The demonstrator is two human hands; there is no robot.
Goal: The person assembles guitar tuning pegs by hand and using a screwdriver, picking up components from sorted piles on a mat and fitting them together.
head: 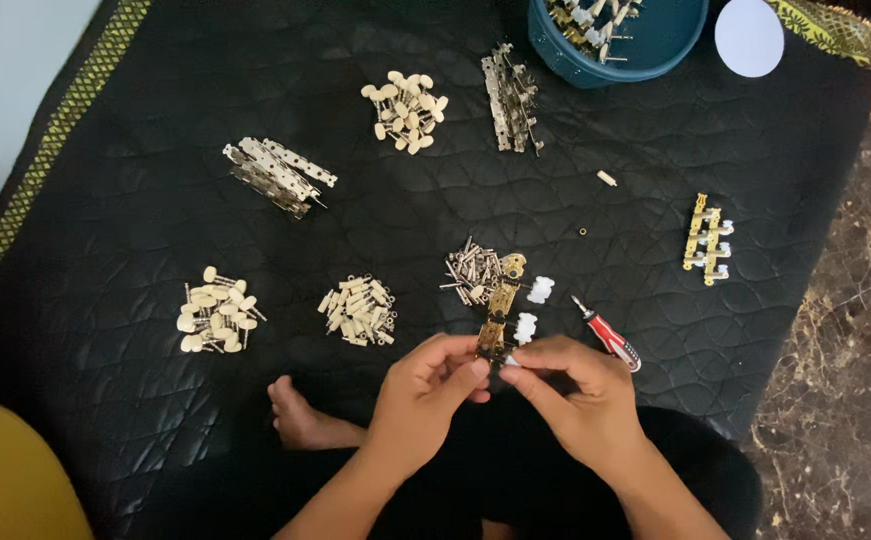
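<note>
My left hand [425, 385] pinches the near end of a gold tuning-machine plate [501, 300] that stands lengthwise away from me over the black quilted mat [135, 240]. Two white knobs [533, 308] stick out on its right side. My right hand [573, 390] grips the plate's lower right, fingertips at a third white knob. Just right of my right hand, a red-handled screwdriver [608, 338] lies on the mat. A small heap of silver screws and posts [471, 272] rests just beyond the plate.
Cream knob piles [215, 310], [358, 308], [407, 96], two stacks of silver plates [277, 175], [511, 100], a finished gold tuner set [706, 240], a blue bowl of parts [615, 40], a white disc [748, 36]. My bare foot [300, 415] rests on the mat. Marble floor at right.
</note>
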